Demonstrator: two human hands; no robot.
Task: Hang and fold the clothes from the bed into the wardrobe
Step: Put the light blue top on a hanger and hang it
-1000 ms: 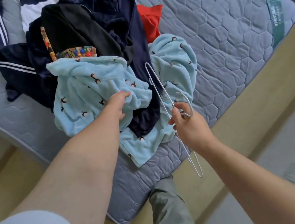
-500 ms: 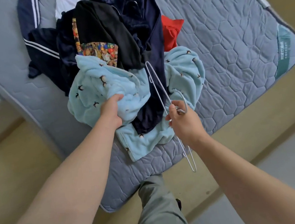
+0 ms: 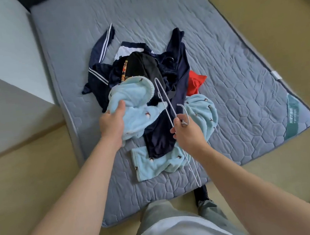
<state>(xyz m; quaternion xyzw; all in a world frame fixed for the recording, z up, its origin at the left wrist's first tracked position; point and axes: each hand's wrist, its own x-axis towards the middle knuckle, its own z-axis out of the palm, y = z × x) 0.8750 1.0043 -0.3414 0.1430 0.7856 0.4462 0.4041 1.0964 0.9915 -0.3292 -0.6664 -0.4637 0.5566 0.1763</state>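
Observation:
A heap of clothes lies on the grey quilted mattress (image 3: pixel 222 70). On top is a light blue fleece garment (image 3: pixel 140 119) with small bird prints. My left hand (image 3: pixel 113 123) grips its upper left fold. A dark navy garment (image 3: pixel 164 135) drapes across the fleece. My right hand (image 3: pixel 187 134) holds a white wire hanger (image 3: pixel 165 104) by its neck, above the right side of the heap. Behind lie a navy piece with white stripes (image 3: pixel 101 51), a black garment (image 3: pixel 142 66) with a colourful band, and a red piece (image 3: pixel 195 84).
The mattress lies on a yellowish floor (image 3: pixel 31 181). A white wall or cabinet (image 3: pixel 1 67) stands to the left. My legs in grey trousers (image 3: pixel 162 214) are at the mattress's near edge. Dark objects sit beyond the far right corner.
The view has pulled back and up, showing the whole mattress. My left hand has lifted a fold of the blue fleece. The hanger stays in my right hand.

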